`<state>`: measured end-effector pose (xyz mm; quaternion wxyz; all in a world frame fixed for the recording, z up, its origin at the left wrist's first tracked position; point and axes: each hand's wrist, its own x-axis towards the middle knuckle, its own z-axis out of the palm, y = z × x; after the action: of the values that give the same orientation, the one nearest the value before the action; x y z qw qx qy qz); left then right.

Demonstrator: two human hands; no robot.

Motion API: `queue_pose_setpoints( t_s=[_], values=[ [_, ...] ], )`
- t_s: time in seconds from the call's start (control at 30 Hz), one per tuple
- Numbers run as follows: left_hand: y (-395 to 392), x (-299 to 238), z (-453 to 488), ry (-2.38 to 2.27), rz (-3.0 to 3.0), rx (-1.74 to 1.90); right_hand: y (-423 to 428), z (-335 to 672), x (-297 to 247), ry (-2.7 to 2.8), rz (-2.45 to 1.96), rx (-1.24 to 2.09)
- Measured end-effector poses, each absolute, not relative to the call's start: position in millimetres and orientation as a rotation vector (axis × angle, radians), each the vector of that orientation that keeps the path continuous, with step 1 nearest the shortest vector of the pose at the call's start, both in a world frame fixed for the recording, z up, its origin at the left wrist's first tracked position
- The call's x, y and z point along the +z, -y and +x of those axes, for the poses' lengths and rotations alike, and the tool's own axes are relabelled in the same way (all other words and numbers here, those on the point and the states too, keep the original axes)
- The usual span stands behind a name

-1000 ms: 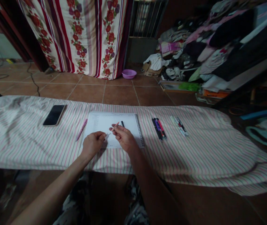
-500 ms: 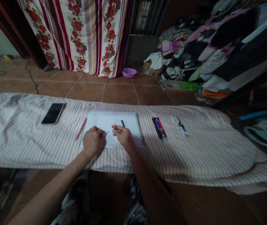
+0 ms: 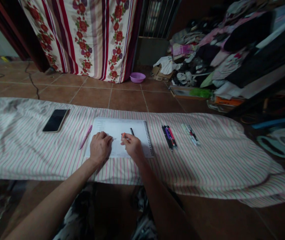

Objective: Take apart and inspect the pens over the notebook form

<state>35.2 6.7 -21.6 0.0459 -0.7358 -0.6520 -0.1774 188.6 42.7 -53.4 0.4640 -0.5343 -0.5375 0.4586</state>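
Note:
A spiral notebook lies open on a striped cloth spread over the floor. My left hand rests on the page, fingers curled round a thin pen part that pokes out to the right. My right hand is close beside it, pinching a small pink pen piece. A short black pen piece lies on the page just beyond my right fingers. A pink pen lies left of the notebook.
A dark phone lies on the cloth at the left. Two groups of pens lie right of the notebook. Beyond are tiled floor, a floral curtain, a purple bowl and a pile of clothes.
Both hands have dropped lower onto the notebook page. The pink piece in my right hand, raised and slanted before, is now held low and mostly hidden by the fingers.

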Motion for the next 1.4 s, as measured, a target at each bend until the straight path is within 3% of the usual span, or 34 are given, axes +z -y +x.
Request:
queue_pose_setpoints(
  t_s=[0.43, 1.4],
  values=[
    [-12.0, -45.3, 29.7, 1.734, -2.261, -0.870, -38.9, 190.8, -49.4, 1.541, -1.430, 0.925],
    [-7.5, -48.4, 32.0, 1.744, -2.284, -0.921, -39.0, 182.8, -20.1, 0.955, -1.179, 1.365]
  ],
)
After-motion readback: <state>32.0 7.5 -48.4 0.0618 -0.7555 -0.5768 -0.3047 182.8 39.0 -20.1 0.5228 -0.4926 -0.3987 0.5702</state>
